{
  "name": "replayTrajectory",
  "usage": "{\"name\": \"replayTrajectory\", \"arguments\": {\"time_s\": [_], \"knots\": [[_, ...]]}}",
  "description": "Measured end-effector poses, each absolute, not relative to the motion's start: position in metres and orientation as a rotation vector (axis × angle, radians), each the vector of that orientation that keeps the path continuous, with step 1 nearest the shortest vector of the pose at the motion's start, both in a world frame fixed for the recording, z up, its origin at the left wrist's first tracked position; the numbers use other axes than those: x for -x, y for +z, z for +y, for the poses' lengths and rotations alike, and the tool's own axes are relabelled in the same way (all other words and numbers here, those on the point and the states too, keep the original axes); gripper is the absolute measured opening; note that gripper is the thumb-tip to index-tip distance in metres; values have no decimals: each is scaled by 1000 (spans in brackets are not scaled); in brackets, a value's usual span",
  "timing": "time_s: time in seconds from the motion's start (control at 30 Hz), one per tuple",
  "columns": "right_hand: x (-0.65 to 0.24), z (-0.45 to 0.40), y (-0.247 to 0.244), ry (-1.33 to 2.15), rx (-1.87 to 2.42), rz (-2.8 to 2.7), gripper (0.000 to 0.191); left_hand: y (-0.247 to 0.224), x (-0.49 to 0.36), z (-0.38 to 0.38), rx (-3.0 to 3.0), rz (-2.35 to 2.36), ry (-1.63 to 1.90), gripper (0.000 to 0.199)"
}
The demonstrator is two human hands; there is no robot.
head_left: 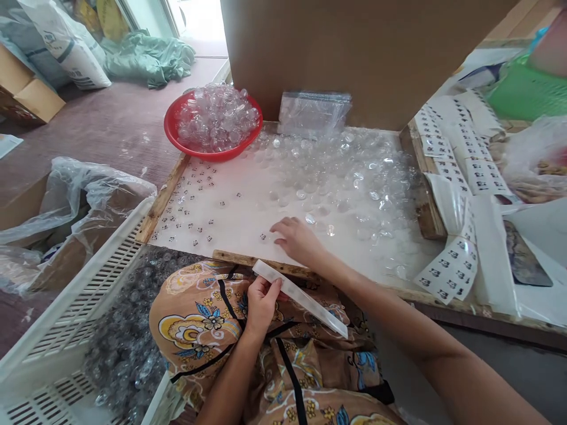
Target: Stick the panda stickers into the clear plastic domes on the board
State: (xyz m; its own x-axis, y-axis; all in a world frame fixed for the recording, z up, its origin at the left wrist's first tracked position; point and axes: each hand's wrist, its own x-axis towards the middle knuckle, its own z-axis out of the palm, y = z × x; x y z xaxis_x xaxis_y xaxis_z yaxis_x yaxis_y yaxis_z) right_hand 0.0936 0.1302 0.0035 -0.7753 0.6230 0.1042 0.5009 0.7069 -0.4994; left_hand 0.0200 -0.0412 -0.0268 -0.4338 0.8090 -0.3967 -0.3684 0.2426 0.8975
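Note:
In my left hand (262, 300), a narrow white strip (305, 302) is pinched between thumb and fingers above my lap; it looks like sticker backing and slants down to the right. My right hand (297, 239) reaches over the front of the white board (230, 227), its fingers slightly apart with nothing visible in them. Just left of those fingertips lies a small clear piece with a dark printed figure (263, 236). Several similar printed pieces (190, 226) are spread over the board's left side. Plain clear domed discs (345, 203) cover its middle and right.
A red bowl (212, 157) heaped with clear discs stands at the board's back left corner. Clear plastic bags (314, 112) lean against a cardboard panel (354, 53). Printed sticker strips (454, 265) lie right. A white crate (88, 283) with clear pieces stands left.

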Motion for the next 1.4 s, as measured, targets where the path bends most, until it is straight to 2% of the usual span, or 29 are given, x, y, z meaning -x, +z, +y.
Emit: {"name": "replayTrajectory", "arguments": {"time_s": [0.2, 0.4, 0.53, 0.83, 1.17, 1.4], "knots": [[-37, 121, 7, 1002, 590, -2654, 33, -30, -18, -43, -470, 1504, 1423, 33], [-82, 151, 5, 627, 998, -2548, 24, -26, -20, -42, -419, 1452, 1436, 32], [-115, 156, 1, 523, 1101, -2639, 22, -25, -21, -41, -381, 1419, 1451, 31], [-78, 164, 7, 508, 934, -2666, 32, -25, -21, -40, -395, 1463, 1435, 30], [-100, 144, 3, 517, 813, -2775, 23, -28, -22, -42, -407, 1455, 1434, 29], [-39, 173, 3, 448, 852, -2774, 37, -28, -20, -42, -425, 1453, 1425, 30]]}}
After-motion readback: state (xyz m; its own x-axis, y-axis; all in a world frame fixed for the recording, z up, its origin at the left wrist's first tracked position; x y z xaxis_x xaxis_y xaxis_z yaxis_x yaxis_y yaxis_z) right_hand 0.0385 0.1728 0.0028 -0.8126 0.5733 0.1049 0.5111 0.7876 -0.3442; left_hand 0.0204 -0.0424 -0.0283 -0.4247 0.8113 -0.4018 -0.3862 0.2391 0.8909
